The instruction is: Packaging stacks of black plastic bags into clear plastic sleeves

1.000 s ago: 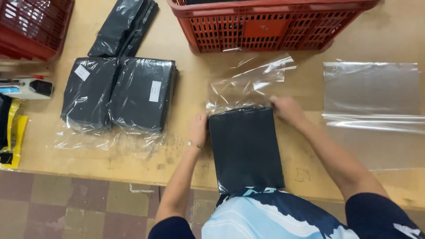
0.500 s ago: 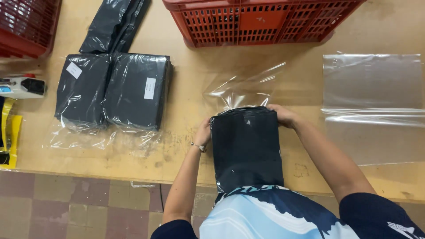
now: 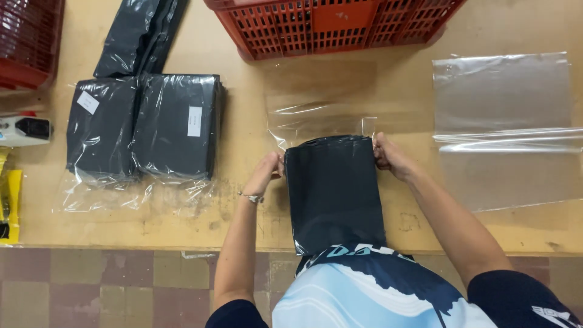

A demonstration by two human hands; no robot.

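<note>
Black folded garment (image 3: 334, 188) — long axis away from the person — fingers of both hands clamped on its far corners.

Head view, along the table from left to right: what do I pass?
White device → two bagged black packs → left hand → black pack being bagged → right hand → clear bags.

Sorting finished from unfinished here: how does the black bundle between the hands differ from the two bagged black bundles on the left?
The bundle between the hands is gripped at its far corners by the left hand and right hand; the bagged bundles lie untouched. It sits at the near table edge, with a clear bag beyond it; theirs wrap them. They carry white labels; it shows none. All are flat, black, folded.
</note>
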